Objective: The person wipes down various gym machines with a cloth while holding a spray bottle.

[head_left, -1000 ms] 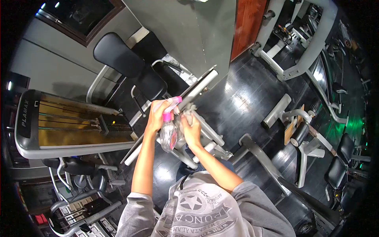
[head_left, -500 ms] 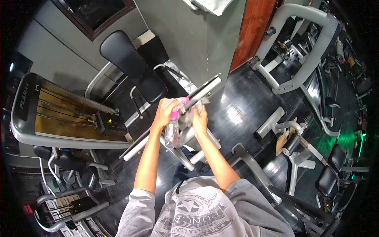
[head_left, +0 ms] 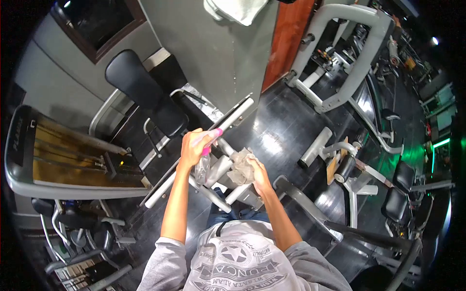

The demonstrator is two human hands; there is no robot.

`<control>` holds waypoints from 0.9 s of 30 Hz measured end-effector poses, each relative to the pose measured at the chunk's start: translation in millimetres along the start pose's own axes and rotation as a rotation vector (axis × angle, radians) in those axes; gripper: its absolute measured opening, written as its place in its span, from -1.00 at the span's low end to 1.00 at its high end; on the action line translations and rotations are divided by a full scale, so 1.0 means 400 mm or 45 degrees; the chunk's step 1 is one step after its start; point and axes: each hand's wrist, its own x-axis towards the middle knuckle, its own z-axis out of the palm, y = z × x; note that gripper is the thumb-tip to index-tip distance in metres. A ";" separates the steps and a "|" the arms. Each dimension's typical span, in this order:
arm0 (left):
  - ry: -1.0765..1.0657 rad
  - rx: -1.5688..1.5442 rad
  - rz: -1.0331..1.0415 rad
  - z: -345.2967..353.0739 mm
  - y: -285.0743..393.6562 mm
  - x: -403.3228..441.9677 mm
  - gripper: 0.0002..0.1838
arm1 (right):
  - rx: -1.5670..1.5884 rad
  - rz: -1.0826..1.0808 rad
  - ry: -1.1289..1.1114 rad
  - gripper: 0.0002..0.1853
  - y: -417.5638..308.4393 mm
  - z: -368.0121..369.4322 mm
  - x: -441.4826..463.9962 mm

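My left hand (head_left: 191, 149) is closed round the neck of a clear spray bottle (head_left: 202, 168) with a pink and white trigger head, its nozzle pointing right. In my right hand (head_left: 260, 175) is a crumpled greyish-beige cloth (head_left: 241, 167), bunched up and hanging to the left of the fingers. Beneath both hands lies a grey metal machine frame (head_left: 219, 170) with a long tube (head_left: 236, 116) running diagonally. The cloth is close above the frame; whether it touches is not clear.
A black padded seat (head_left: 145, 92) stands beyond the frame, beside a PLAMAX weight stack (head_left: 68, 150) on the left. Further machines (head_left: 349, 58) fill the right side. A white towel (head_left: 238, 8) hangs on the grey wall. Dark glossy floor (head_left: 272, 140) lies between.
My right hand has moved back from the diagonal tube, down and to the right, with the cloth. The left hand with the bottle has shifted slightly left and down. The whole view has shifted.
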 end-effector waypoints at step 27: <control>-1.559 -0.871 0.026 0.362 0.151 -0.177 -0.51 | 0.330 -0.771 1.373 -0.37 0.212 0.005 -0.603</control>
